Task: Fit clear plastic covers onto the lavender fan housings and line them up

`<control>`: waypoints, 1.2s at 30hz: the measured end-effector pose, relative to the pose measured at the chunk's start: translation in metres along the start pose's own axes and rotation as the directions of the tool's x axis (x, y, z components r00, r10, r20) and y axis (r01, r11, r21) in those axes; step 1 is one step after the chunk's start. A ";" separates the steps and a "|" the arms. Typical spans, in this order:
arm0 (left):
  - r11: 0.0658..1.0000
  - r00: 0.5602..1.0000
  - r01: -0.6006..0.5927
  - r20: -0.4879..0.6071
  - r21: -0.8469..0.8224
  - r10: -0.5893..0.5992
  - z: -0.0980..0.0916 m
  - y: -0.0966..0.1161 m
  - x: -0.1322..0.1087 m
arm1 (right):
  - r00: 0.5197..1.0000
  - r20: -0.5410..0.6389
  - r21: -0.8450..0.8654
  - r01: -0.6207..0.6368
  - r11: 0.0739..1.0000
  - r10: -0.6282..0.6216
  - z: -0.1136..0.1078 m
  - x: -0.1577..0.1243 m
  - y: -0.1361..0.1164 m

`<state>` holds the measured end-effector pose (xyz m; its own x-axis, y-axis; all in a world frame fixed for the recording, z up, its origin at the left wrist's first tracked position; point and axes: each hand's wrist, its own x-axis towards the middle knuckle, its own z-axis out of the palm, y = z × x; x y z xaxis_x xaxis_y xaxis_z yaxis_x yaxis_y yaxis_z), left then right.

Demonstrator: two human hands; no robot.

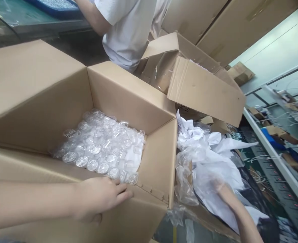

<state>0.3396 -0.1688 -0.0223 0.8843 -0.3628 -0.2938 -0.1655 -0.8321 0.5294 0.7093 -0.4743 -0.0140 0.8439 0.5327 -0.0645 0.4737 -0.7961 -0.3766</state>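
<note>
Four fingers (121, 191) of left hand (100, 199) lie flat and close together on the near rim of the open cardboard box (128, 98), gripping nothing. Clear plastic parts (100, 148) are piled in the box bottom, just past the fingertips. Right hand (216, 186) is under crumpled plastic bags (209, 155) beside the box. It's blurred, so can't tell its finger state.

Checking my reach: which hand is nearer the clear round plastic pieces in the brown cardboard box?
Left. The left hand rests on the cardboard box rim, beside the clear plastic pieces; the right hand is outside, among white plastic bags.
</note>
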 end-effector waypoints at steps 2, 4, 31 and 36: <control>1.000 1.000 0.010 0.008 -0.002 -0.010 -0.001 0.001 0.000 | 0.999 -0.040 -0.003 0.027 1.000 -0.027 -0.008 -0.027 -0.006; 1.000 1.000 0.015 0.007 0.002 -0.015 -0.003 0.001 0.000 | 0.988 -0.004 -0.118 0.153 0.981 -0.154 0.001 -0.052 -0.021; 0.998 0.994 -0.055 -0.093 -0.019 0.053 -0.003 -0.006 -0.001 | 0.987 0.139 -0.847 0.162 0.506 -0.083 0.094 0.155 -0.111; 0.999 0.995 -0.038 -0.097 -0.037 0.034 -0.006 -0.005 -0.003 | 0.998 0.056 -0.812 0.067 0.580 -0.036 0.065 0.160 -0.107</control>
<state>0.3406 -0.1610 -0.0194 0.9164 -0.3485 -0.1968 -0.1828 -0.8019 0.5688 0.7771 -0.2850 -0.0439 0.8107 0.5763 -0.1028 0.5356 -0.6594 0.5275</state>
